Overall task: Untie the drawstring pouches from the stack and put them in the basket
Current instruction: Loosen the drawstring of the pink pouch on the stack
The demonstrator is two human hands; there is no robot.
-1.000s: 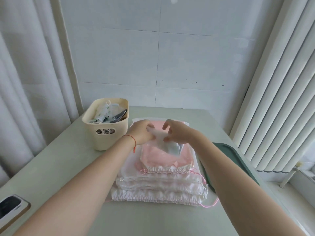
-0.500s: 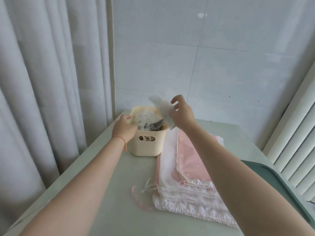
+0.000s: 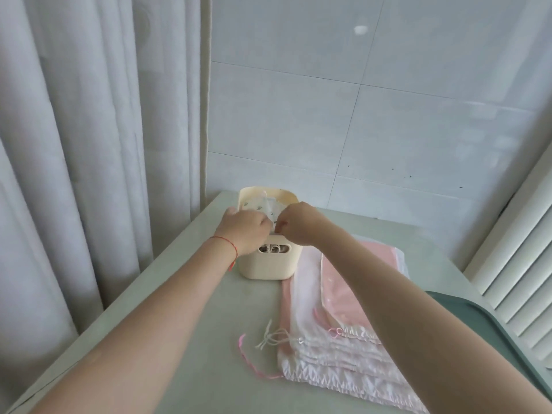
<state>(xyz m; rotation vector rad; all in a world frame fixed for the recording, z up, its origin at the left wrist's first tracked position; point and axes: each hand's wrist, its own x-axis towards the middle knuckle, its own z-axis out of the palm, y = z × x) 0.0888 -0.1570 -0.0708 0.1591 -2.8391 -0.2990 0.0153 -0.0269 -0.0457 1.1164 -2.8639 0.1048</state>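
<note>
A cream plastic basket [image 3: 268, 265] stands on the pale green table, with several pouches inside. My left hand [image 3: 243, 230] curls over its near-left rim, thumb at the outer wall. My right hand [image 3: 298, 224] is above the basket's near edge and pinches a white printed drawstring pouch [image 3: 264, 204] that sits partly down in the basket. The stack of pink and white pouches [image 3: 343, 348] lies flat to the right of the basket, under my right forearm. Its loose white and pink drawstrings [image 3: 268, 342] trail onto the table at the left.
A white curtain [image 3: 89, 144] hangs along the table's left edge and a tiled wall stands behind the basket. A dark green tray [image 3: 493, 333] lies at the right, beside white vertical blinds [image 3: 522, 249]. Bare table [image 3: 194, 339] shows in front of the basket.
My right hand lifted a white pouch off the stack, carried it left and lowered it into the basket. My left hand moved from the stack to the basket's rim. The view swung left.
</note>
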